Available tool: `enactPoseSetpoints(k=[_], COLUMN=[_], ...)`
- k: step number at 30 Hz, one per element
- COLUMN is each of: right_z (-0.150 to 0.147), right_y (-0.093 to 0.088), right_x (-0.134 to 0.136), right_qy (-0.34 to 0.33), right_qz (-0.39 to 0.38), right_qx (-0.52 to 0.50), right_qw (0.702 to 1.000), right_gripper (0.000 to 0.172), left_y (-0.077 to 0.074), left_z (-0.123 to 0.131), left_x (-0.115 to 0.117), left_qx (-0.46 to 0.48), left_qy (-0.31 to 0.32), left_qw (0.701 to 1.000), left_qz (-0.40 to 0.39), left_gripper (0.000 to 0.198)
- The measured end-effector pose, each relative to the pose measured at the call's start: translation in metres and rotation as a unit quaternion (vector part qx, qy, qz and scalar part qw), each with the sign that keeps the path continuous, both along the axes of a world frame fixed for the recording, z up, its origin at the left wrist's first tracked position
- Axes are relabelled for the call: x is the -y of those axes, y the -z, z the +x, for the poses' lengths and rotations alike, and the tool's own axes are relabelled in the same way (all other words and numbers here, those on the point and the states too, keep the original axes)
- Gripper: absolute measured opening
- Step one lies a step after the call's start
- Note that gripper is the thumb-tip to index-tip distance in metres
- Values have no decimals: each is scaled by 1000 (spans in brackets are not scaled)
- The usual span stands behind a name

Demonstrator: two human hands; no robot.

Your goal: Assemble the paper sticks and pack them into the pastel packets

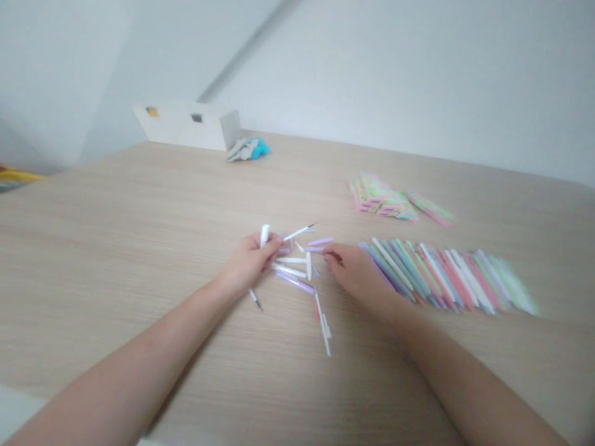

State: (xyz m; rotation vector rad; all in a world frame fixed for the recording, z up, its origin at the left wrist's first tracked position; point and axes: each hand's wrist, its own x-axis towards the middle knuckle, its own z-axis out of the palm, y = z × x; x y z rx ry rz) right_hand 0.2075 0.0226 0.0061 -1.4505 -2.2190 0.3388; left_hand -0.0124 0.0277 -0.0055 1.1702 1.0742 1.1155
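My left hand (248, 260) is closed around a white pen part (264, 235) that sticks up above the thumb. A thin pen refill (297, 233) with a dark tip extends from its fingertips; whether it is gripped or lies behind them I cannot tell. My right hand (348, 266) pinches the end of a lilac pen part (315, 249). Between both hands lie loose white pen parts (292, 261) and a lilac barrel (297, 284). Another refill (255, 300) pokes out below my left hand. Closer to me are a slim white refill (323, 328) and a small red piece (317, 311).
A row of pastel pens (441, 275) lies right of my right hand, partly behind its wrist. Further back are stacked pink-and-green packets (379, 198) and one separate packet (430, 207). A white box (186, 127) and a grey-and-blue crumpled cloth item (248, 149) sit at the back left.
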Motion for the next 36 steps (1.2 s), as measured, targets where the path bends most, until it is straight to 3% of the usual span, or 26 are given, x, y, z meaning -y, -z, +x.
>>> enactPoseSetpoints(k=[3,9,15,24,31,36], right_z=[11,11,4,4,2,3], right_y=[8,25,26,13,9,10], right_x=[-10,-11,-5,-4,-1,-2], right_qy=[73,-22,-66,-110,-97,-84], right_qz=[36,-4,3,10,12,15], right_qx=[-31,43,65,-26,-45,-45], right_qw=[996,999,996,994,994,995], right_gripper=[33,54,50,47,33,28], left_y=[-2,-5,-7,-2,-3,2], left_z=[1,2,3,0,-2,-10], left_x=[1,2,2,-2,-5,-11], left_qx=[-1,0,4,6,2,-81], left_qy=[-2,-20,-26,-54,-85,-127], left_qw=[1000,1000,1000,999,996,986], left_qz=[-1,-5,-10,0,16,66], left_gripper=[24,25,25,24,20,24])
